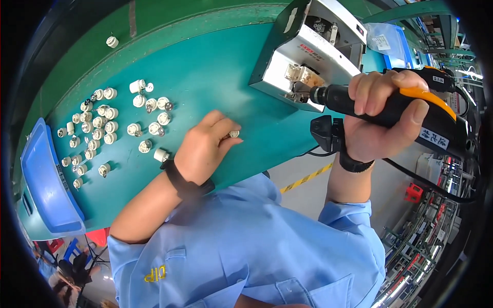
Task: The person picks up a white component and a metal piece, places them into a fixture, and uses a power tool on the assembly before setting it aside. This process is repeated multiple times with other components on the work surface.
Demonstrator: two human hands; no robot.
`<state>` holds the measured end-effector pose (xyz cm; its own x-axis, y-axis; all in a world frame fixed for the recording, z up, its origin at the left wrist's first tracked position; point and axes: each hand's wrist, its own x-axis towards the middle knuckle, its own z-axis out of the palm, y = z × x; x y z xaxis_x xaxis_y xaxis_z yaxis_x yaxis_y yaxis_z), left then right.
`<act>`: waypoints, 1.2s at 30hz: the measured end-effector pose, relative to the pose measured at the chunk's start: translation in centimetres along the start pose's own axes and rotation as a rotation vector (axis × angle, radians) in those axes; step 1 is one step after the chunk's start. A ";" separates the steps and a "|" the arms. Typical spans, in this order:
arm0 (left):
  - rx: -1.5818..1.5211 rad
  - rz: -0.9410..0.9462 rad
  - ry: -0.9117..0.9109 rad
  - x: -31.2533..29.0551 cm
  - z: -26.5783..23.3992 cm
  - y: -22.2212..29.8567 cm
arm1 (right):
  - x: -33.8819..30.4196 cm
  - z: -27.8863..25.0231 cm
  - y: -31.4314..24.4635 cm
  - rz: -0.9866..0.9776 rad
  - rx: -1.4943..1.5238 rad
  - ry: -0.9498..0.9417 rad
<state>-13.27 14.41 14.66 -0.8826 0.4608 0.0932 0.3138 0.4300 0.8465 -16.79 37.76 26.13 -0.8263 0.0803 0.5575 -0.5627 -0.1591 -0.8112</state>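
Note:
My right hand (380, 110) is wrapped round a black and orange electric screwdriver (339, 98). The tool lies nearly level, its tip at the front outlet of a silver screw feeder (303, 56). Whether a screw sits on the tip cannot be made out. Over the mat's near middle, my left hand (203, 146) pinches a small white cylindrical part (234, 134), mostly covered by the fingers. To its left, several similar white parts (110, 127) with metal pieces stand or lie in loose groups on the green mat (215, 72). One white part (161, 154) lies beside my left wrist.
A blue plastic tray (49, 179) sits at the mat's left end. One more white part (112, 41) lies beyond the mat's raised far edge. Behind the feeder is a clear plastic bag (382, 38) by a blue bin. The screwdriver's black cable (426, 179) loops down at the right.

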 end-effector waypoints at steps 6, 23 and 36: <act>-0.037 0.041 0.033 -0.2 -0.6 0.4 | 1.8 -0.9 0.1 0.060 0.084 -0.120; -0.297 -0.028 0.054 0.0 0.7 -1.2 | -4.4 5.8 1.0 0.191 -0.008 -0.291; -0.234 0.008 0.011 0.1 0.0 -1.1 | -4.3 8.0 1.6 0.239 -0.083 -0.312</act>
<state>-13.71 13.93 13.71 -0.8843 0.4548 0.1053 0.2325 0.2335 0.9442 -13.89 29.31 23.85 -0.8944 -0.2544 0.3679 -0.3661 -0.0563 -0.9289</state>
